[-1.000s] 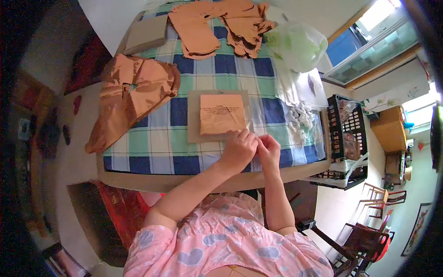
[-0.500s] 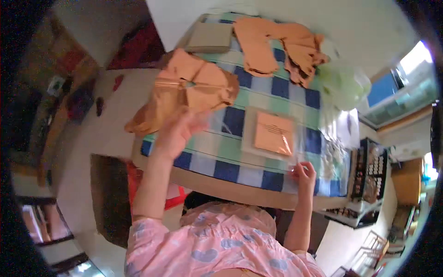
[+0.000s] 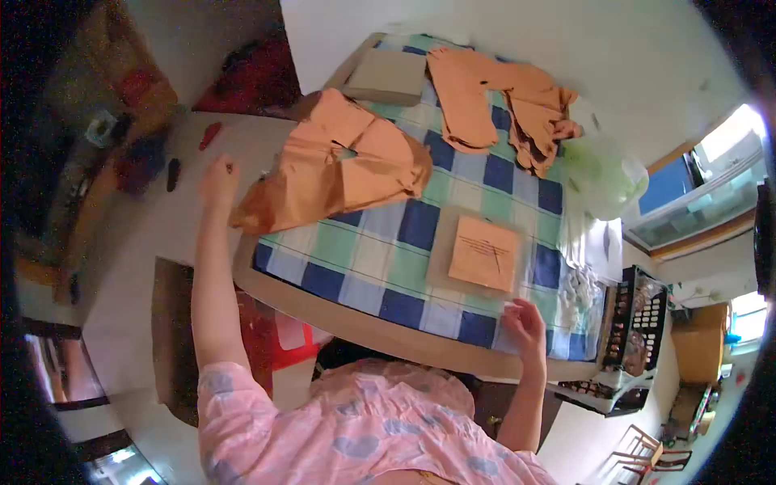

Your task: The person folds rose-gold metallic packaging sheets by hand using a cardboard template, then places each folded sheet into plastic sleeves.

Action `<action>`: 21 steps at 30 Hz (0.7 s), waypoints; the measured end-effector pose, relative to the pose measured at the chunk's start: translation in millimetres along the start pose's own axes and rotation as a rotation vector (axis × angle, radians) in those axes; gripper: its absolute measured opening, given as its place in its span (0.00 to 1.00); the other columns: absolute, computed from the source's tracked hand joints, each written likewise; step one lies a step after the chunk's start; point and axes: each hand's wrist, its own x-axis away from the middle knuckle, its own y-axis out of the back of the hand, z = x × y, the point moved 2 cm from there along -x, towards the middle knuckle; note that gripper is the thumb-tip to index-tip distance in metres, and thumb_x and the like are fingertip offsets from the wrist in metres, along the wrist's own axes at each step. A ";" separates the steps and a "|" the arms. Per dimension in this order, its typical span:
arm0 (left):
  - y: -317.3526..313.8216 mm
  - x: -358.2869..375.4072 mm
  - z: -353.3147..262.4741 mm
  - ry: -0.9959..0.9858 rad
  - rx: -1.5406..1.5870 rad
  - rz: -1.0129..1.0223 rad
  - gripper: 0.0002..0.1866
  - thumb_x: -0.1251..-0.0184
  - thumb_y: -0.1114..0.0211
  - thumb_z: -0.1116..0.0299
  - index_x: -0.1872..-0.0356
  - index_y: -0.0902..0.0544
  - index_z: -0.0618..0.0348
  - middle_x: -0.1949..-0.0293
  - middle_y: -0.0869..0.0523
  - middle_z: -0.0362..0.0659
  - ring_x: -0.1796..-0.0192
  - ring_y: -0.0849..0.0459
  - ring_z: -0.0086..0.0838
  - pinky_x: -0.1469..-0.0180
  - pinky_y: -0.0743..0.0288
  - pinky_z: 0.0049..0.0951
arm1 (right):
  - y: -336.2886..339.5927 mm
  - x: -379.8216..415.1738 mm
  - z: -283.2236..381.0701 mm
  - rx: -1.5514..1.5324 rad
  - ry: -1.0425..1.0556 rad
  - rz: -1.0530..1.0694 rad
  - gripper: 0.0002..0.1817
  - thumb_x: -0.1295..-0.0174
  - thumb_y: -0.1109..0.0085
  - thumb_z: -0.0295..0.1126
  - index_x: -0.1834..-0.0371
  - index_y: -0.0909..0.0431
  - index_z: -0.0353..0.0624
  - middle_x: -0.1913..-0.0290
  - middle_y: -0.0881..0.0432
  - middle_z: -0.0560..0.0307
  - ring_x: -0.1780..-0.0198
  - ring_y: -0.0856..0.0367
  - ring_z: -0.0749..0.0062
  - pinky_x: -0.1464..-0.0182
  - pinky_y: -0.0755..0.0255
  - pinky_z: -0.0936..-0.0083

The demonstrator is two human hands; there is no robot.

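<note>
My left hand (image 3: 220,179) is raised past the table's left side, left of a crumpled orange-brown sheet piece (image 3: 339,166). Its fingers look curled, and a tiny dark spot shows at them; what it is I cannot make out. Near the front edge, my right hand (image 3: 525,325) is just below a flat orange packet with printed lines (image 3: 483,252), which lies in a clear bag on the checked cloth. The right fingers are bent and partly pressed together near the bag's lower corner; anything between them is too small to name.
On the checked tablecloth (image 3: 380,257), a beige flat box (image 3: 388,77) and more orange pieces (image 3: 465,101) lie at the back. Clear and greenish plastic bags (image 3: 602,174) sit at the right, beside a black basket (image 3: 638,323). A red stool (image 3: 295,339) stands below the front edge.
My left hand has moved left and up, away from the orange-brown sheet's lower edge and out past the table. My right hand has shifted slightly down and left. The view has tilted a little.
</note>
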 end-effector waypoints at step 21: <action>-18.3 228.1 -268.6 -0.948 0.813 0.681 0.18 0.47 0.28 0.66 0.55 0.21 0.52 0.43 0.20 0.42 0.37 0.26 0.37 0.32 0.40 0.46 | 7.2 -21.7 16.5 0.665 0.490 -0.079 0.05 0.43 0.39 0.24 0.63 0.20 0.41 0.57 0.15 0.54 0.49 0.19 0.57 0.44 0.30 0.64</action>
